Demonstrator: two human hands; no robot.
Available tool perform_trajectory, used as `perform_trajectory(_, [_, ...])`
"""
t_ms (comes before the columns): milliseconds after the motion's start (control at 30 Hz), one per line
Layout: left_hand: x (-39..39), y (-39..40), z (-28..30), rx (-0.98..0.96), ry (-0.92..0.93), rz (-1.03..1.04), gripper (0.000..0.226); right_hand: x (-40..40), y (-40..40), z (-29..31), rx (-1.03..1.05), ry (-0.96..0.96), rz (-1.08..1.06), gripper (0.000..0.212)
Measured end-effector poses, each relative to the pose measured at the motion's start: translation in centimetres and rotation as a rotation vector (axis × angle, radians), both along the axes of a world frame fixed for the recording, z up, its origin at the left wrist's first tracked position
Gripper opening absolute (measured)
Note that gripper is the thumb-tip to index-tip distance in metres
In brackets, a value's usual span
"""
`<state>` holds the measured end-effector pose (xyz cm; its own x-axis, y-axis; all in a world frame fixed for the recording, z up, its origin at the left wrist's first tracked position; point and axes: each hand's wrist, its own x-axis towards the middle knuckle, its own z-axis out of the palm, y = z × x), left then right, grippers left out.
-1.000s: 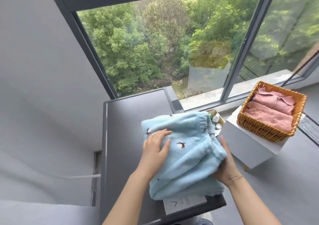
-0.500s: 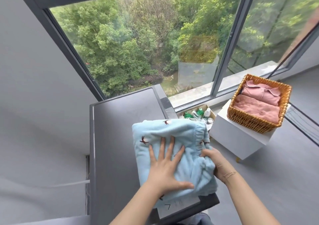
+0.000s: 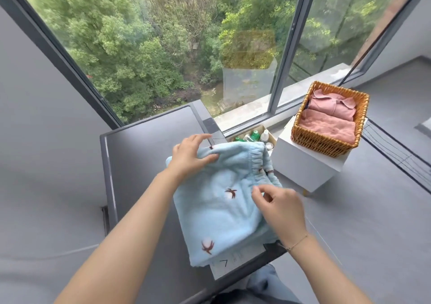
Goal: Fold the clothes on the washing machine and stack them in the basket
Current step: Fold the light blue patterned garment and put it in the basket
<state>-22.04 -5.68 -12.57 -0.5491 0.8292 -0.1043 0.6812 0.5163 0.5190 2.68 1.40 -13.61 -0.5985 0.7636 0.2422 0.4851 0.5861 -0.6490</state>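
Observation:
A folded light-blue fleece garment (image 3: pixel 217 212) with small brown prints lies on the dark grey washing machine top (image 3: pixel 144 154), near its right front corner. My left hand (image 3: pixel 190 155) holds the garment's far left corner, thumb on top of the cloth. My right hand (image 3: pixel 279 208) hovers over the near right side by the elastic waistband, its fingers loosely curled; whether they pinch the cloth is unclear. A wicker basket (image 3: pixel 324 140) holding folded pink clothes (image 3: pixel 328 124) stands to the right on a white box (image 3: pixel 305 163).
A cardboard box of small bottles (image 3: pixel 254 137) sits between the washing machine and the white box. A white paper label (image 3: pixel 233 260) lies under the garment's front edge. A large window (image 3: pixel 163 47) runs behind; grey floor lies to the right.
My left hand left the middle of the garment and took its far left corner. My right hand came off the right edge and rose above the cloth. The view shifted downward.

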Motion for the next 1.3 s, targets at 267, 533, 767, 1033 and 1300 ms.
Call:
perform_trajectory(267, [0.8,0.4,-2.0,-0.280,-0.072,0.018,0.046,1.9,-2.6,-3.8,-0.392,-0.302,-0.115,0.043])
perform_trajectory(533, [3.6,-8.1,-1.9,-0.452,-0.089,0.366,0.065,-2.2,2.8,-3.7,-0.543,-0.142,-0.201,0.033])
perform_trajectory(767, [3.2,-6.9,-1.6,0.223,-0.397,0.256,0.055,-6.0,3.5,-3.0,-0.233,-0.187,-0.152,0.029])
perform_trajectory(1033, [0.9,-2.9,-4.6,0.128,-0.496,0.453,0.031,-5.8,5.1,-4.4,-0.402,-0.165,-0.171,0.037])
perform_trajectory(1300, [0.1,-2.4,-5.2,0.086,-0.653,0.693,0.037,-6.1,5.6,-5.1,-0.550,-0.214,-0.320,0.050])
